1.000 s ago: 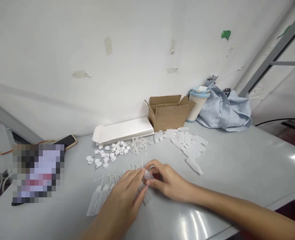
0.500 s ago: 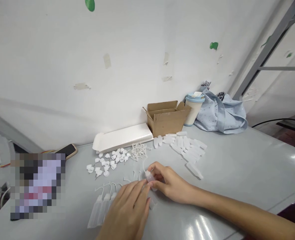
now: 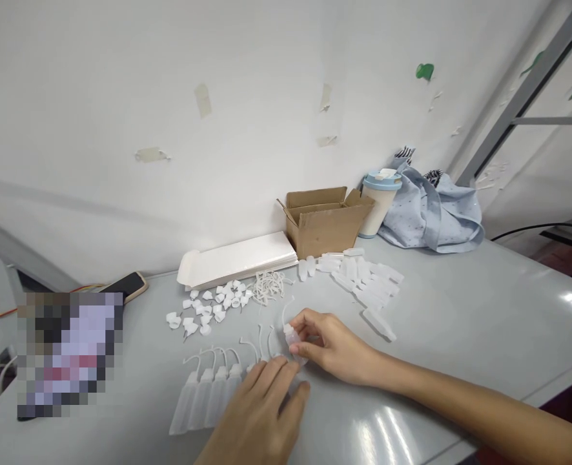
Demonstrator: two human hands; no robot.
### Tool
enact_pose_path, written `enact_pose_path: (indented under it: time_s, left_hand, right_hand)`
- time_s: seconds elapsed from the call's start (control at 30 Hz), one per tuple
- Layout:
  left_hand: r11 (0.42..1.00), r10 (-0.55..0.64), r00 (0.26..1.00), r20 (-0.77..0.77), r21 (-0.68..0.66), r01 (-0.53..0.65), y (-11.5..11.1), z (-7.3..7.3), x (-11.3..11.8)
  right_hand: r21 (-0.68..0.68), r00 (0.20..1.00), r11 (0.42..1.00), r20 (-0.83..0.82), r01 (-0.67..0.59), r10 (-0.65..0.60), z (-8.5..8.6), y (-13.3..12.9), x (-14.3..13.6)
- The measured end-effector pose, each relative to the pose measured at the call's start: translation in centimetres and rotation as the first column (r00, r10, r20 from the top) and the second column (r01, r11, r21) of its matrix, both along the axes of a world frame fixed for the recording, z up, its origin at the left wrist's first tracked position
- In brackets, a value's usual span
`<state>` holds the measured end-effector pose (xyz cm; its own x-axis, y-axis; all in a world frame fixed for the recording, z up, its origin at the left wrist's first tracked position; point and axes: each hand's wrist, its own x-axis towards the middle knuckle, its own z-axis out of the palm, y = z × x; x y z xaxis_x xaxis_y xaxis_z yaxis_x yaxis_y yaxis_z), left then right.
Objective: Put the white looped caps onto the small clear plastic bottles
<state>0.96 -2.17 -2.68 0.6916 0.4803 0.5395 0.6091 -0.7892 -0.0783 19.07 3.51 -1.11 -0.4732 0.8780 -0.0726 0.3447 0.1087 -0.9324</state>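
My right hand (image 3: 325, 342) pinches a small translucent squeeze bottle (image 3: 292, 337) between thumb and fingers. A thin white cord sticks up from this bottle's neck. My left hand (image 3: 261, 410) lies palm down over the right part of a row of similar bottles (image 3: 203, 400), its fingers stretched out. Each bottle whose top shows has a white cord curling from it. The lower parts of those under the left hand are hidden.
White caps (image 3: 218, 307) and a tangle of white cords (image 3: 269, 286) lie behind the hands. More bottles (image 3: 363, 278) are scattered at right. Farther back are stacked white boxes (image 3: 237, 258), an open carton (image 3: 329, 229), a cup (image 3: 380, 200), a bag (image 3: 426, 213) and a phone (image 3: 128, 284).
My left hand has moved slightly right, away from the held bottle, uncovering more of the row. My right hand still holds its bottle. The camera view has shifted a little.
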Motion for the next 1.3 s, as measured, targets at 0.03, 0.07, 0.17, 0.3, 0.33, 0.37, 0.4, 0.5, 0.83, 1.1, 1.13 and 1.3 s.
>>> enact_pose_path:
  time_s: [0.03, 0.07, 0.17, 0.3, 0.33, 0.37, 0.4, 0.5, 0.83, 1.1, 1.13, 1.3]
  left_hand:
    - [1.0, -0.006, 1.0, -0.008, -0.015, 0.006, 0.0, 0.0, 0.0]
    - [0.999, -0.011, 1.0, -0.021, -0.033, 0.01, 0.1, 0.1, -0.1]
    - [0.996, -0.007, 0.998, -0.059, -0.086, 0.002, 0.2, 0.5, -0.2]
    - [0.995, 0.01, 0.997, -0.072, -0.103, -0.018, 0.1, 0.6, -0.4]
    - [0.994, 0.02, 0.997, -0.072, -0.103, -0.028, 0.0, 0.5, -0.5]
    - [0.994, 0.027, 0.997, -0.074, -0.103, -0.034, 0.0, 0.3, -0.6]
    - [0.994, 0.028, 0.996, -0.079, -0.104, -0.036, 0.0, 0.2, -0.7]
    - [0.992, 0.022, 0.994, -0.104, -0.117, -0.034, 0.0, 0.0, -0.9]
    - [0.991, 0.032, 0.999, -0.025, -0.126, -0.035, 0.1, -0.3, -0.6]
    - [0.975, 0.15, 0.988, 0.047, -0.171, -0.14, 0.1, 0.8, -0.3]
    - [0.968, 0.195, 0.978, 0.073, -0.173, -0.18, 0.1, 0.9, -0.3]
    - [0.941, 0.273, 0.959, 0.07, -0.229, -0.251, 0.2, 0.9, -0.6]
  right_hand:
    - [0.002, 1.0, 1.0, 0.013, -0.001, 0.001, 0.0, 0.0, 0.0]
    - [0.003, 1.0, 1.0, 0.025, -0.001, 0.001, 0.0, 0.0, 0.0]
    - [-0.011, 0.999, 1.0, 0.042, 0.001, 0.0, 0.1, -0.1, -0.1]
    - [-0.016, 0.998, 1.0, 0.058, 0.011, -0.01, 0.0, -0.1, -0.1]
    - [-0.006, 0.997, 1.0, 0.072, 0.015, -0.014, -0.1, -0.2, 0.0]
    - [0.01, 0.996, 1.0, 0.092, 0.021, -0.022, -0.1, -0.2, 0.0]
    - [0.028, 0.993, 0.999, 0.116, 0.027, -0.03, -0.2, -0.2, 0.0]
    - [0.104, 0.983, 0.994, 0.178, 0.031, -0.049, -0.2, -0.2, 0.0]
    - [0.154, 0.978, 0.988, 0.204, 0.007, -0.038, -0.1, -0.1, 0.1]
    - [0.093, 0.978, 0.995, 0.2, 0.048, -0.066, -0.2, 0.0, 0.4]
    - [0.079, 0.979, 0.996, 0.195, 0.047, -0.061, -0.2, -0.1, 0.4]
    - [-0.01, 0.992, 1.0, 0.13, -0.002, 0.004, -0.1, -0.3, 0.4]
